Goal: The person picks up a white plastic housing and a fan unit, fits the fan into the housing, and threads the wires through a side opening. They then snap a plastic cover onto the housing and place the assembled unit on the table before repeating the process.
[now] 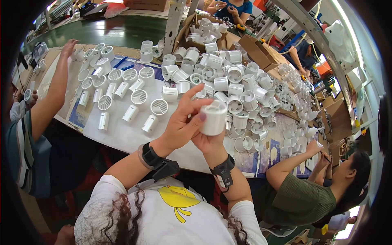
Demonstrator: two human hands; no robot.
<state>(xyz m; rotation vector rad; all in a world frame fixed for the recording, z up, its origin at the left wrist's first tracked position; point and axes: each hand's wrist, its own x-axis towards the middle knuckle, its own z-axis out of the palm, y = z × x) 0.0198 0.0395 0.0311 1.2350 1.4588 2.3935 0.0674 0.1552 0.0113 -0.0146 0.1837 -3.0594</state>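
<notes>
In front of my chest I hold a white, cup-shaped plastic housing (214,119), its top opening turned up. My right hand (209,143) is closed around it from below and behind. My left hand (179,124) meets it from the left, with thumb and forefinger at its side and rim and the other fingers raised. Parts inside the housing are too small to make out. Just beyond my hands lies a large heap of similar white housings (234,73). To the left, several white units with slotted round grilles (159,107) lie in rows, each beside a small white cylinder (130,113).
A co-worker's arm (57,85) reaches over the table at left. At right, another person in a green shirt (304,200) works on small parts. A metal post (173,26) rises at the table's back, next to a cardboard box (181,36). Blue tools (122,63) lie behind the rows.
</notes>
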